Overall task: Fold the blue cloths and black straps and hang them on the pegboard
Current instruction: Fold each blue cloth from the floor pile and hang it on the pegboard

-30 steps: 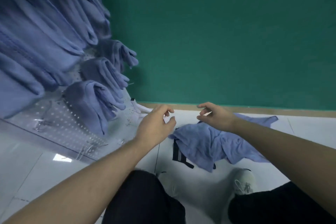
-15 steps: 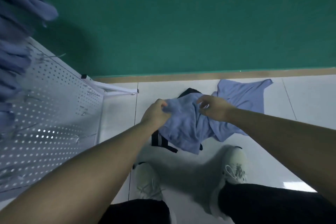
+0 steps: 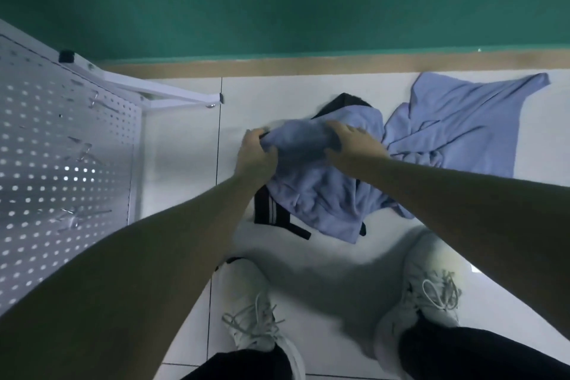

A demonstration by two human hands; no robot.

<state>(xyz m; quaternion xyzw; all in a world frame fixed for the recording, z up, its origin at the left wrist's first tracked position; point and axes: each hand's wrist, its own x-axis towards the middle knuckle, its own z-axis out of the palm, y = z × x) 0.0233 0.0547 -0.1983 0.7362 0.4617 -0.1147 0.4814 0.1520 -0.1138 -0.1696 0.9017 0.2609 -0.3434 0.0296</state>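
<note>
Blue cloth (image 3: 320,191) crumpled on the white tiled floor (image 3: 179,145) at the centre of the frame, bunched up at its top edge between two hands. Left hand (image 3: 256,157) at the cloth's upper left corner, fingers curled round a fold of the fabric. Right hand (image 3: 354,145) on the upper right of the same bunch, fingers bent down over the cloth and gripping it. Black strap (image 3: 271,210) with white stripes poking out from under the cloth's lower left edge; more black fabric showing above the bunch and at the lower right edge. Second blue cloth (image 3: 472,123) spread flat towards the upper right of the frame, touching the first along its right side. White pegboard (image 3: 55,170) with metal hooks filling the left of the frame, its white foot (image 3: 172,95) reaching towards the centre. Green wall (image 3: 277,0) across the top, tan skirting below it. Two white laced shoes (image 3: 262,327) at the bottom, dark trouser legs beneath.
</note>
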